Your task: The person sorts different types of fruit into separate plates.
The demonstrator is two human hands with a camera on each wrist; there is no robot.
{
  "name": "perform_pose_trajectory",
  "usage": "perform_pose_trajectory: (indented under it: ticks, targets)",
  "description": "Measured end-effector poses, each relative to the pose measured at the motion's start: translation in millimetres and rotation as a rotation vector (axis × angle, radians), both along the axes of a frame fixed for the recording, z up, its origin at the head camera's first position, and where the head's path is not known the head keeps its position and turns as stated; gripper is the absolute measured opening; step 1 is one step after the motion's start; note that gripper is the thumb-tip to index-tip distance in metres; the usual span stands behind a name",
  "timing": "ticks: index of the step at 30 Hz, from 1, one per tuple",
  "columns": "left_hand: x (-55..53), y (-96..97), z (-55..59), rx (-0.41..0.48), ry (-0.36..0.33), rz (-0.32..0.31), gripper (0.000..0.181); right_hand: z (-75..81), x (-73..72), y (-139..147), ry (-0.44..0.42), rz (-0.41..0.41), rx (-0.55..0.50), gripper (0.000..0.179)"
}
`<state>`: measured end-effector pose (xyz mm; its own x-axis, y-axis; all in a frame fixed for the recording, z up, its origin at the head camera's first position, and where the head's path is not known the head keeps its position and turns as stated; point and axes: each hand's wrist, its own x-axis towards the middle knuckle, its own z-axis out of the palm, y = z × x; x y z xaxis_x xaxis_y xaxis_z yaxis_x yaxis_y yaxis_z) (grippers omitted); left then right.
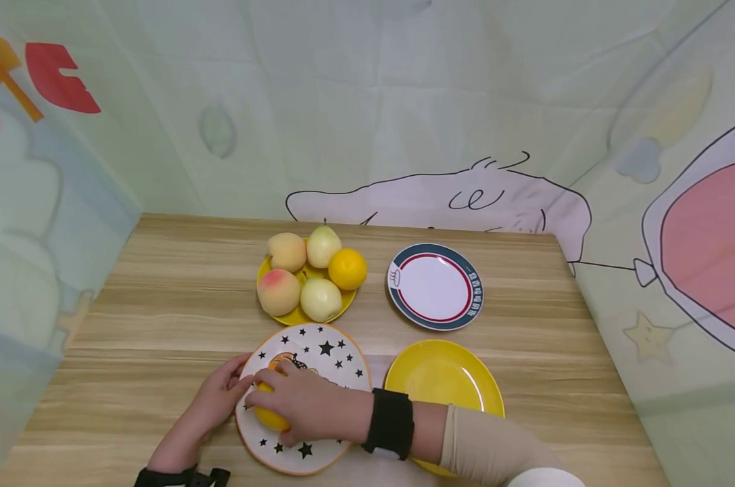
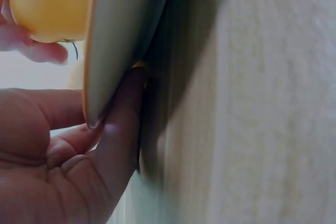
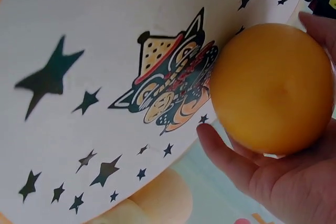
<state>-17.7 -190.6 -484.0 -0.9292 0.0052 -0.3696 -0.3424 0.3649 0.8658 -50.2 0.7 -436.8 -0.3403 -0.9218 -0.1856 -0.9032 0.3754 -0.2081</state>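
Observation:
A white plate (image 1: 351, 362) with an orange rim, black stars and a cartoon animal print lies at the front of the table. My left hand (image 1: 218, 396) pinches its left edge, the thumb side above and a finger tucked under the rim (image 2: 90, 77). Over the left part of this plate, my right hand (image 1: 312, 402) grips a round orange (image 1: 270, 411) with fingers spread around it. The right wrist view shows the orange (image 3: 273, 90) right at the plate's printed face.
Behind stands a yellow plate (image 1: 294, 318) bearing peaches (image 1: 278, 293), pears (image 1: 321, 299) and another orange (image 1: 347, 269). To the right are a white plate (image 1: 434, 287) with a dark blue rim and a yellow plate (image 1: 440, 372), partly under my right forearm. A printed cloth hangs behind the table.

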Motion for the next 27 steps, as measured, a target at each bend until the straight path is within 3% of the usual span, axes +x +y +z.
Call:
perform_pose_trajectory:
  ticks: [8, 15, 21, 27]
  targets:
    - [3.1, -1.9, 0.1, -0.071, 0.035, -0.050, 0.044, 3.7, -12.4, 6, 0.030, -0.060, -0.162, 0.092]
    - [0.9, -2.5, 1.0, -0.094, 0.009, -0.065, 0.044, 11.5, -19.9, 10, -0.049, -0.093, -0.197, 0.101]
    - [0.0, -1.5, -1.2, -0.026, 0.021, -0.033, 0.045, 16.6, -27.0, 15, -0.072, -0.134, -0.245, 0.105]
    - [0.1, -0.8, -1.9, 0.001, 0.004, -0.013, 0.045, 21.6, -36.2, 21, -0.036, -0.178, -0.274, 0.106]
